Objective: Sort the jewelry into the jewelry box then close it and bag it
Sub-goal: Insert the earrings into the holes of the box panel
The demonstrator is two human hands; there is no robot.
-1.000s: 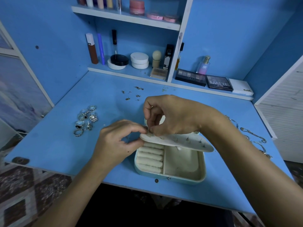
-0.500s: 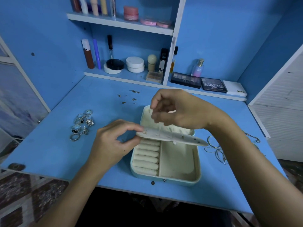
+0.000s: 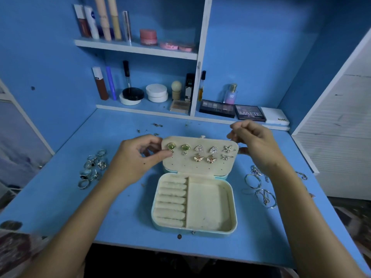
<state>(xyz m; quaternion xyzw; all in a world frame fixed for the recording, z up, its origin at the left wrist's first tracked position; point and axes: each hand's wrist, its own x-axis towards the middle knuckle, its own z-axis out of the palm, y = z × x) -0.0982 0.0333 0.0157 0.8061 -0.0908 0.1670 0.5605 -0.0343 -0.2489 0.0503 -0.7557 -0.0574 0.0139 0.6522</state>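
Cream velvet lines the open jewelry box point(image 3: 208, 205), a pale blue case with rounded corners sitting at the near middle of the blue worktop point(image 3: 120, 213), its lid tilted up on the far side. Nine earrings point(image 3: 200, 153) are pinned to the perforated earring panel point(image 3: 198, 167) inside the lid: five in the far row, being two green stones, two pavé triangles and one starfish, and four nearer, a small drop under the second green stone, two gold winged pieces and a smaller starfish. The base holds two compartments: on the left a bank of seven padded ring rolls point(image 3: 172, 199) with nothing in them, on the right a plain square well point(image 3: 206, 205), bare. The left hand point(image 3: 136, 157) pinches the panel's left edge by the first green stud; the right hand point(image 3: 255, 141) hovers over the lid's far right corner, fingers curled, and whether it holds anything I cannot tell. A heap of rings point(image 3: 92, 167) lies at the left, a tangle of silver bracelets point(image 3: 259, 187) at the right, and a few small studs point(image 3: 152, 128) are scattered beyond the box
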